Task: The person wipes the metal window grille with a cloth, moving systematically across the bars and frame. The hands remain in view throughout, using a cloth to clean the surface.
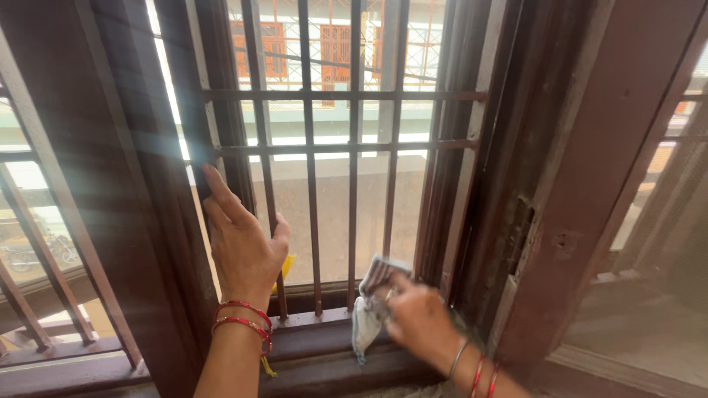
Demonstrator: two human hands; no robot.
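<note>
you have one view only, worn on your head, close up and facing straight out through the barred window [332, 147], tilted slightly down toward its sill [324, 346].

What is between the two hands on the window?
In the head view, vertical grille bars stand between the left hand and the right hand, which holds a cloth.

We seem to be inside a home, standing close to a barred window [332, 147]. Its dark brown wooden frame [590, 162] is worn and chipped on the right, and a metal grille [310, 184] of upright and cross bars fills the opening. Far beyond the bars we see a neighbouring building [332, 44] with orange-framed windows. At far left, outside, a parked motorcycle [29, 250] shows.
</note>
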